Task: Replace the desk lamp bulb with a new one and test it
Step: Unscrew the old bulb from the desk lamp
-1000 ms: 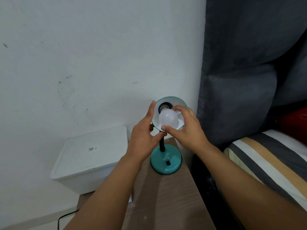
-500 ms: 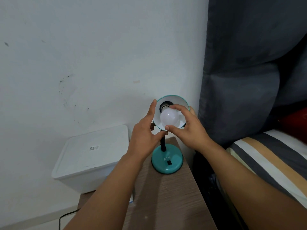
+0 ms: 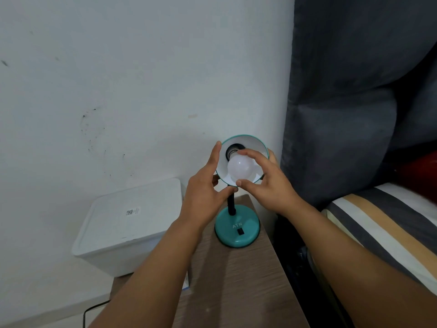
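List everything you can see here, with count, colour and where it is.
lamp: one, teal, far end of the table
bulb: one, white, unlit, inside the lamp shade
table: one, brown wood grain, bottom centre
bin: one, white, lidded, left of the table
cable: one, black, bottom left
wall: white, scuffed, behind
headboard: dark grey, right
bedding: striped, lower right
left hand: holds the shade's rim
right hand: fingers round the bulb

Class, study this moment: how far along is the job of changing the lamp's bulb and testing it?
Done: unclear; no second bulb shows. In hand: the right hand pinches the frosted white round bulb at the socket while the left hand steadies the teal metal lampshade. Left: the bulb is unlit, so pressing the black switch remains.
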Demonstrator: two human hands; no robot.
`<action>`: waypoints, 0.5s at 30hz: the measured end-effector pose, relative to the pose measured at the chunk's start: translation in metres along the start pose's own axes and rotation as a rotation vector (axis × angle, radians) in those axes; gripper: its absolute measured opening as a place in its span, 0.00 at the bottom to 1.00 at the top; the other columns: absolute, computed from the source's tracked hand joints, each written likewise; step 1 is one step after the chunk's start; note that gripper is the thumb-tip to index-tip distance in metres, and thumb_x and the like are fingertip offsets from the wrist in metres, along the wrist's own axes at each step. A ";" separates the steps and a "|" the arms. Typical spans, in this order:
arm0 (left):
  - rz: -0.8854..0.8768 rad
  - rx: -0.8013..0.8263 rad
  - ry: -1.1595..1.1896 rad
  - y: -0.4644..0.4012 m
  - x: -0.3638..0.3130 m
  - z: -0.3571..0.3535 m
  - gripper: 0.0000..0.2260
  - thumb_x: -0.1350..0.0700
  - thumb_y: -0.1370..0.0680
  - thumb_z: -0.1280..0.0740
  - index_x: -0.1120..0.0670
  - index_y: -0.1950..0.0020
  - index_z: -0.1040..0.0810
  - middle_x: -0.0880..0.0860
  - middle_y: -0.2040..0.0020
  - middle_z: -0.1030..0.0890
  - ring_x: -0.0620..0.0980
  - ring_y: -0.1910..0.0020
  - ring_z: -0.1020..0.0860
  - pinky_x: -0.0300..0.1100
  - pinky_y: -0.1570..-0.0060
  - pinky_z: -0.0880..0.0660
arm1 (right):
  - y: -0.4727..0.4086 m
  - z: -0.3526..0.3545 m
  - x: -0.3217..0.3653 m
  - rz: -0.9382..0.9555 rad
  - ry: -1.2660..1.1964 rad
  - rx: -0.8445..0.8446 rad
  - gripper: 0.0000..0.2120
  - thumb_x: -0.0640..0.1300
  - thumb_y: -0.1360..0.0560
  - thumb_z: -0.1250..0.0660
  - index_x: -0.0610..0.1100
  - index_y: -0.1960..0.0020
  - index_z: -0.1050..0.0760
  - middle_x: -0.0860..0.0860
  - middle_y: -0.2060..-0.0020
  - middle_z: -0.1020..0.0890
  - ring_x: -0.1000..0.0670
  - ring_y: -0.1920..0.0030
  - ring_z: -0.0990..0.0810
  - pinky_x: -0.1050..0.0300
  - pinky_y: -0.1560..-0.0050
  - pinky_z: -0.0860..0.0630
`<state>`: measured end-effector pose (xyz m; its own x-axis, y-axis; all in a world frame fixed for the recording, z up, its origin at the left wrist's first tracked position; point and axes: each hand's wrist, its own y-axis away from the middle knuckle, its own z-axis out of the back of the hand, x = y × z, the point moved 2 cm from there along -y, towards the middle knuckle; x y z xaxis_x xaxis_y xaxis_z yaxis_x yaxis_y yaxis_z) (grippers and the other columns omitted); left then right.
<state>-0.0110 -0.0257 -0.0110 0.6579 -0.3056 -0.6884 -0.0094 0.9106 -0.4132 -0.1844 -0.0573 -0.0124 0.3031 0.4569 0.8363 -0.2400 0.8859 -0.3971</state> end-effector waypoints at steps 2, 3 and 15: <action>-0.006 0.003 0.014 0.000 0.000 0.000 0.46 0.53 0.27 0.22 0.33 0.21 0.49 0.36 0.45 0.23 0.39 0.47 0.21 0.22 0.48 0.30 | 0.000 0.002 0.000 0.003 -0.005 0.018 0.30 0.44 0.29 0.25 0.63 0.33 0.30 0.54 0.32 0.34 0.55 0.32 0.32 0.58 0.32 0.32; -0.010 0.004 0.015 0.000 0.001 0.000 0.46 0.53 0.27 0.22 0.33 0.21 0.50 0.37 0.44 0.22 0.40 0.47 0.21 0.23 0.47 0.30 | 0.000 0.002 0.000 0.005 0.000 0.020 0.30 0.44 0.29 0.25 0.63 0.32 0.31 0.54 0.32 0.34 0.55 0.31 0.33 0.57 0.31 0.32; -0.007 -0.003 -0.008 0.001 -0.002 0.001 0.46 0.53 0.26 0.22 0.32 0.22 0.51 0.39 0.44 0.22 0.40 0.49 0.21 0.21 0.48 0.31 | -0.004 0.001 0.002 -0.015 0.063 -0.056 0.30 0.46 0.33 0.21 0.61 0.36 0.28 0.56 0.34 0.32 0.55 0.35 0.31 0.70 0.44 0.35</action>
<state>-0.0110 -0.0238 -0.0094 0.6637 -0.3097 -0.6809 -0.0068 0.9078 -0.4194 -0.1836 -0.0595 -0.0089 0.3640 0.4458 0.8178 -0.1835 0.8951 -0.4063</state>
